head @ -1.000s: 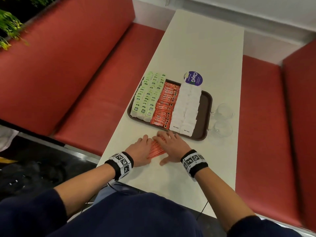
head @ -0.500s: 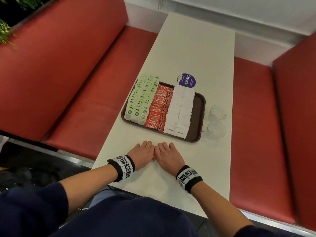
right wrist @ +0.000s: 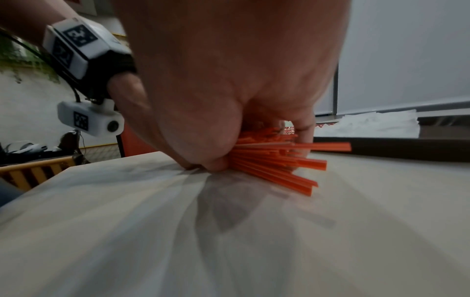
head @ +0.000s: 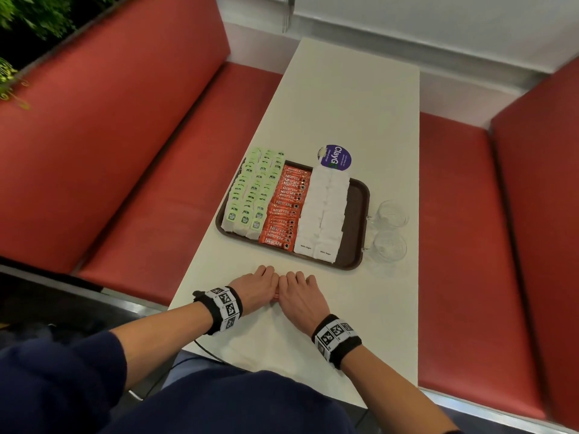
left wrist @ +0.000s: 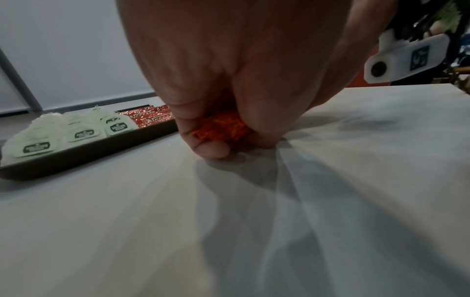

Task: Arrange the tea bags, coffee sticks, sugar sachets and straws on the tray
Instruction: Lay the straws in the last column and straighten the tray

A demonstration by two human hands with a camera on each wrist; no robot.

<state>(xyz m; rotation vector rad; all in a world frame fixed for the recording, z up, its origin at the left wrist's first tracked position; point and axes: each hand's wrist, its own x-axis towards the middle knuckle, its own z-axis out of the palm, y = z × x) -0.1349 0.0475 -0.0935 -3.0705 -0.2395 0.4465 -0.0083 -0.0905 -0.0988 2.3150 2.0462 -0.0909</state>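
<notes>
A brown tray point(head: 358, 220) on the white table holds a block of green tea bags point(head: 253, 195), a column of red coffee sticks point(head: 286, 208) and a column of white sugar sachets point(head: 326, 211). Its right strip is bare. In front of the tray both hands lie side by side on the table over a bundle of orange straws point(right wrist: 274, 158). My left hand point(head: 258, 288) curls round one end of the straws point(left wrist: 221, 128). My right hand point(head: 299, 296) grips the other end, with straw tips fanning out past its fingers. The head view shows only a sliver of orange between the hands.
Two clear glasses point(head: 391, 213) point(head: 388, 245) stand just right of the tray. A round purple sticker point(head: 335, 156) lies on the table behind the tray. Red benches flank the narrow table point(head: 344, 98); its far half is bare.
The hands have drawn together: a second ago the orange straws lay spread and visible between them, now they are gathered into a bundle hidden under both hands.
</notes>
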